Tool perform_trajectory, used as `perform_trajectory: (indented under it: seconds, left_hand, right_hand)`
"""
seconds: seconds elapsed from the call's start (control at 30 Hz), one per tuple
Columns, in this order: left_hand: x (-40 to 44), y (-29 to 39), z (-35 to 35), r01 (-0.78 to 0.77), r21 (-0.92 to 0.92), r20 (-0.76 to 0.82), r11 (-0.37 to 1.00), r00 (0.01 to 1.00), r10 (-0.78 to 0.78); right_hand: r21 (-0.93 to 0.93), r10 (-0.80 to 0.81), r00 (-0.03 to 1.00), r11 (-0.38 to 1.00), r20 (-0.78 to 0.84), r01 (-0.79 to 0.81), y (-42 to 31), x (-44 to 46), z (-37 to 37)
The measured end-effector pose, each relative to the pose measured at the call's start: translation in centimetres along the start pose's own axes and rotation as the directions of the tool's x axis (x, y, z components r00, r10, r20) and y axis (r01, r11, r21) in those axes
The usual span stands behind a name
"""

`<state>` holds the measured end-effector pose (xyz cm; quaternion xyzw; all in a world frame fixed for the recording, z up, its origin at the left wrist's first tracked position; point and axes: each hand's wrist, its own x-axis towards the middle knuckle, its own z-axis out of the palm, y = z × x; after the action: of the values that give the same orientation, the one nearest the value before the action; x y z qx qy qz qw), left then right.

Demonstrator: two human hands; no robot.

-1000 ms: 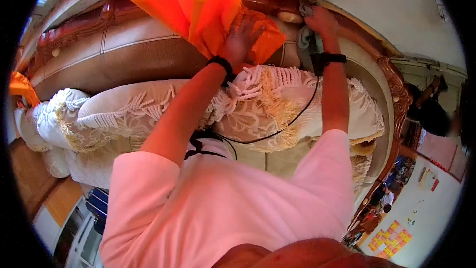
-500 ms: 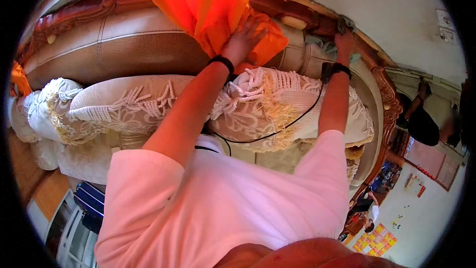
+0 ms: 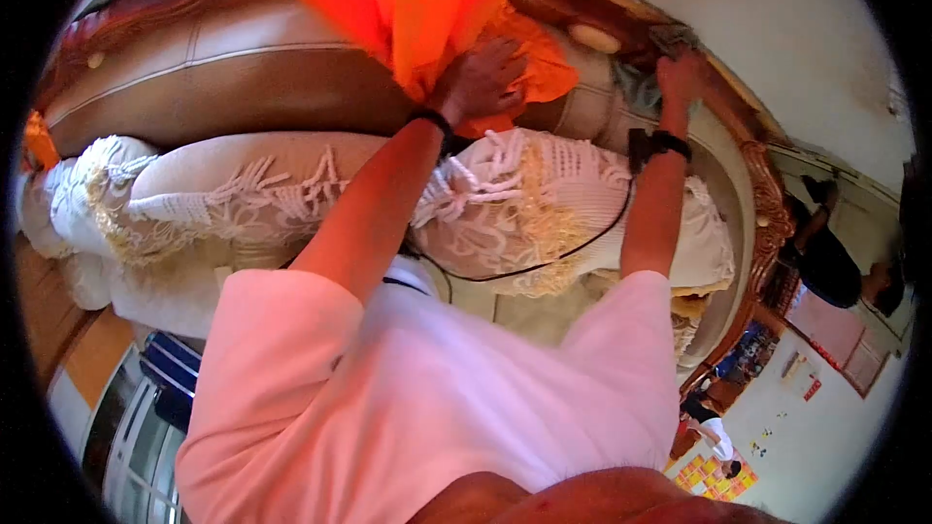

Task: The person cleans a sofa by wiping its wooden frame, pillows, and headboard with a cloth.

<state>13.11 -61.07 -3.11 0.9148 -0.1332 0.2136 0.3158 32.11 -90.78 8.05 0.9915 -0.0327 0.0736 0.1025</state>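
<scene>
My left hand (image 3: 485, 82) presses against a bunched orange curtain (image 3: 413, 0) in front of the sofa back, its fingers partly spread over the fabric. A grey-green cloth (image 3: 636, 87) is in my right hand (image 3: 680, 78), on the carved wooden top rail (image 3: 621, 27) of the sofa. Part of the cloth hangs down over the padded back. Black bands circle both wrists, and a dark device with a black cable (image 3: 529, 270) is at the right one. Below my hands lie cushions with a white fringed cover (image 3: 563, 184).
The brown leather sofa back (image 3: 262, 87) stretches left, with more orange fabric (image 3: 39, 141) at the far left. A person in dark clothes (image 3: 830, 257) is at the right, another in a white top (image 3: 714, 432) lower right. Blue luggage (image 3: 170, 378) stands lower left.
My right hand has moved right along the wooden rail with the cloth. My left hand remains at the orange curtain. The person in a white top has come into view at the lower right.
</scene>
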Motion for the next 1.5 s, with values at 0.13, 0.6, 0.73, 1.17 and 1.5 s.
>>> perform_trajectory:
  seconds: [0.13, 0.6, 0.73, 1.17, 1.5]
  left_hand:
    - [0.4, 0.0, -0.8, -0.092, 0.123, 0.022, 0.988, 0.996, 0.090]
    - [-5.5, -1.9, -7.8, 0.102, -0.462, 0.222, 0.881, 0.975, 0.004]
    - [-6.0, -5.8, -13.3, -0.024, -0.282, 0.488, 0.959, 0.857, 0.165]
    - [-18.7, -3.9, -32.7, 0.129, -0.741, -0.154, 0.659, 0.923, -0.353]
    - [-17.8, -20.6, -36.5, 0.401, -0.031, -0.327, 0.916, 0.862, -0.388]
  right_hand:
    - [-0.066, -0.092, 0.996, 0.994, -0.019, 0.090, 2.5, 3.1, 4.8]
    - [0.628, -0.434, 0.823, 0.768, 0.365, 0.127, -0.5, 0.8, -0.5]
    - [0.560, -0.436, 0.893, 0.770, 0.113, 0.305, -6.8, -5.6, -11.3]
    - [0.711, -0.500, 0.690, 0.189, -0.524, 0.677, -33.3, -35.9, -23.2]
    - [0.794, -0.590, 0.762, 0.314, -0.267, 0.520, -37.9, -37.1, -15.6]
